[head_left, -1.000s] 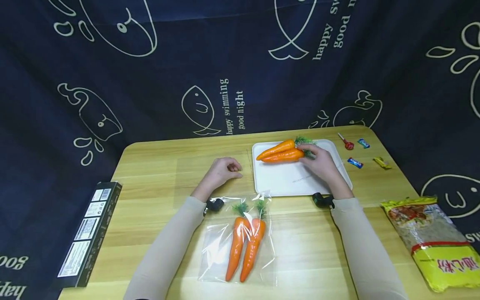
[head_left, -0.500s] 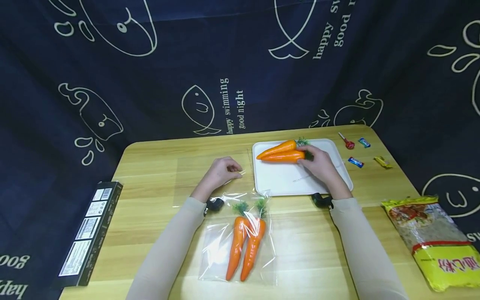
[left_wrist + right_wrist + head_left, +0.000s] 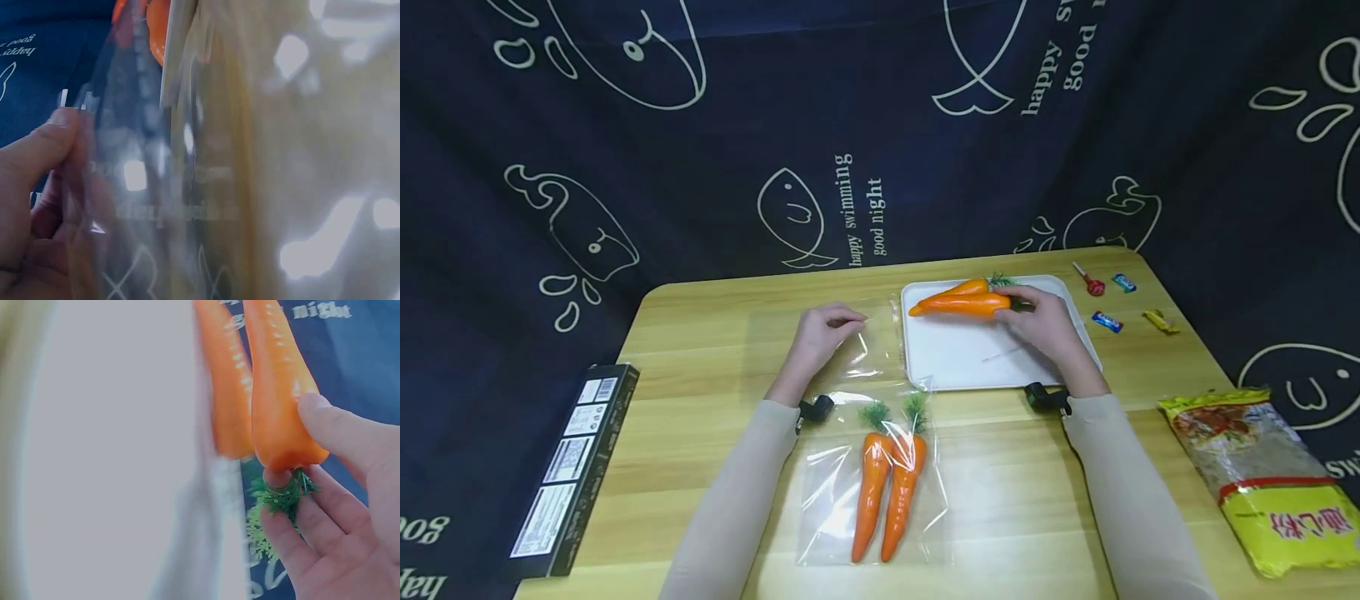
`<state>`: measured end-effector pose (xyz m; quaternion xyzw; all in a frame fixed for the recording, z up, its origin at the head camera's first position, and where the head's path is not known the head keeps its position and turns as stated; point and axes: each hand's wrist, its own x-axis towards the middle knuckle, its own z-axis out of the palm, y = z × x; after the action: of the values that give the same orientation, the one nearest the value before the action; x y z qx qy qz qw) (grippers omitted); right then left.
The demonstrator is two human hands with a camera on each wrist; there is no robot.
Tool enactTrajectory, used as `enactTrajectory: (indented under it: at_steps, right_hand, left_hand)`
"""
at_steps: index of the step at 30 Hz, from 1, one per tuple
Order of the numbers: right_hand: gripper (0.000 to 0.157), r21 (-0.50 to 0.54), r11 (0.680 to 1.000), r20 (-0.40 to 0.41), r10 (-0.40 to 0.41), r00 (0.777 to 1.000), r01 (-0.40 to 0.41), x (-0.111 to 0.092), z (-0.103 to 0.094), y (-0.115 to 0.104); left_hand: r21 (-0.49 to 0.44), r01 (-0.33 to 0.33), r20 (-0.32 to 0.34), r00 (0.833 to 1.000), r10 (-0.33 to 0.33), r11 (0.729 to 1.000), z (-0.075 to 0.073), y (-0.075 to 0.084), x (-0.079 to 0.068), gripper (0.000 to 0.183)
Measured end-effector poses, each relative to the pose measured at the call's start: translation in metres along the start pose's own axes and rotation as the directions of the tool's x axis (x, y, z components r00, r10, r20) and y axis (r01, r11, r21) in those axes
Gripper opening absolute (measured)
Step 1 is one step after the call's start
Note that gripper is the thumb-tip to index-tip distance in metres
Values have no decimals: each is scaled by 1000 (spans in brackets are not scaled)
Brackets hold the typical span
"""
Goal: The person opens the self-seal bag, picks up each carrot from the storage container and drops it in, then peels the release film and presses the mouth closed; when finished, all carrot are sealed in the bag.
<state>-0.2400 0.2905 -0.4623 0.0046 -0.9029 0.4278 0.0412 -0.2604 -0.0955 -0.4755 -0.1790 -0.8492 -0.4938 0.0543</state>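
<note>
My left hand (image 3: 816, 340) pinches the edge of a clear plastic bag (image 3: 867, 354), raised off the table left of the tray. In the left wrist view the thumb presses on the film, and the bag (image 3: 144, 187) stands up wrinkled and shiny. My right hand (image 3: 1043, 321) grips a carrot (image 3: 964, 305) by its thick end, over the white tray (image 3: 955, 367). The right wrist view has the thumb on the held carrot (image 3: 281, 419) and the fingers around its green top (image 3: 284, 500). A second carrot (image 3: 976, 286) lies behind it on the tray.
Nearer me, a clear bag (image 3: 823, 542) holds two carrots (image 3: 904, 500). To the right lie a lollipop (image 3: 1094, 287), several wrapped candies (image 3: 1107, 322) and a yellow food packet (image 3: 1285, 492). A long black box (image 3: 576, 467) lies at the left edge.
My left hand has moved left and slightly back, pulling the bag's film up. The right hand's carrot has lifted slightly and now overlaps the one behind it.
</note>
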Motion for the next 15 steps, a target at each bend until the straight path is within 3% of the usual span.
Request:
enactTrajectory:
  at_steps: [4,8,15]
  right_hand:
    - [43,-10,998,-14,-61,998,60,-7,-7,-25]
    - [41,-96,984,-38,-156,987,151,-17,-9,-53]
    - [41,-140,961,-49,-247,968,238,-27,-3,-89]
  left_hand:
    - [-29,-27,-85,996,24,999,-9,7,0,13]
    - [-53,-96,-163,983,86,994,-15,11,0,11]
    - [-103,-158,-245,961,129,982,-18,22,0,10]
